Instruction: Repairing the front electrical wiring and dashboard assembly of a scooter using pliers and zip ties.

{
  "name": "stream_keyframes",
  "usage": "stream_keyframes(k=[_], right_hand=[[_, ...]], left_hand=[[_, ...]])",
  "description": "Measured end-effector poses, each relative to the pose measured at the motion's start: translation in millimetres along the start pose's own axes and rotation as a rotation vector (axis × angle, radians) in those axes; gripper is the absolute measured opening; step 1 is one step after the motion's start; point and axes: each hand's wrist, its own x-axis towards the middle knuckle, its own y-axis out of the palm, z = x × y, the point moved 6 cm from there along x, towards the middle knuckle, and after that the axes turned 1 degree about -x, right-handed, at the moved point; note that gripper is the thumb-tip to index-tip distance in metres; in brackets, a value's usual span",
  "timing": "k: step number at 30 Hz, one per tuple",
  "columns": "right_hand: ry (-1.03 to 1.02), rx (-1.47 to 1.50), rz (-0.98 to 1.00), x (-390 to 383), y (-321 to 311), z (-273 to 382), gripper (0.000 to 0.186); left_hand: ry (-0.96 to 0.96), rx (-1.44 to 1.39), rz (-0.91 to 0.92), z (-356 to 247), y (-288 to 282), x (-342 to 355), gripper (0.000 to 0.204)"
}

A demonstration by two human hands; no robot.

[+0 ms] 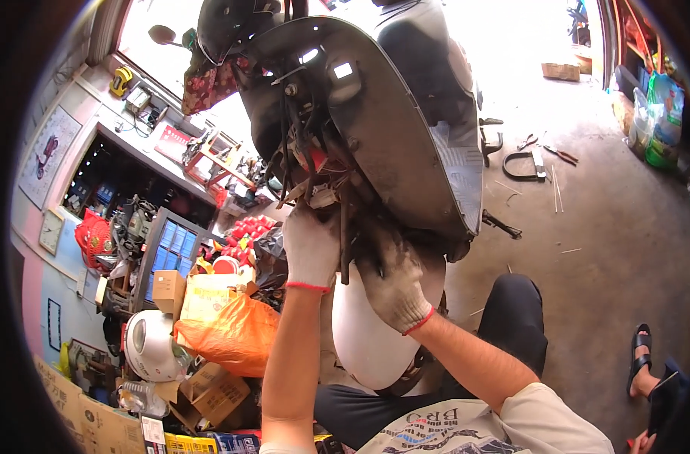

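A scooter (390, 129) stands before me with its front cover off, baring wiring and metal parts. My left hand (312, 246), in a white knit glove with a red cuff, reaches up among the hanging cables (295, 144). Its fingers are bent in beneath them; what they grip is hidden. Lower and to the right, my right hand (396, 284), in a dirtier glove, reaches under the dark leg shield (420, 166). Its fingers are curled in shadow, and what they close on does not show. A black tube (345, 242) hangs between the hands, above the white front mudguard (364, 325).
On the floor at right lie a hacksaw (523, 166) and pliers (560, 154). Boxes, an orange bag (235, 333) and a white helmet (149, 346) crowd the left. Another person's sandalled foot (642, 363) is at lower right. A cardboard box (560, 71) sits farther back.
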Motion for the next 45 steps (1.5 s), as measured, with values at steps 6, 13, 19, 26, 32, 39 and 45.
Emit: stream_keyframes(k=[6,13,19,26,32,39,45], right_hand=[[-0.051,-0.058,-0.001,-8,1,-2,0.018],[-0.12,-0.134,-0.016,-8,-1,1,0.048],[-0.047,-0.047,0.004,1,-10,12,0.052],[-0.147,0.026,0.005,19,-11,25,0.046],[-0.085,0.38,0.078,32,-13,17,0.047],[0.205,0.647,0.164,39,-5,22,0.047],[0.318,0.557,0.099,42,4,27,0.041]], left_hand=[[0.015,-0.314,-0.144,1,3,2,0.026],[0.056,-0.207,-0.214,11,0,3,0.033],[-0.18,-0.445,-0.125,28,5,4,0.023],[-0.094,-0.661,-0.199,31,3,7,0.025],[-0.134,-0.534,-0.219,38,-1,-2,0.024],[-0.073,-0.578,-0.241,50,-1,-1,0.02],[0.075,-0.356,-0.26,45,-10,-2,0.021]])
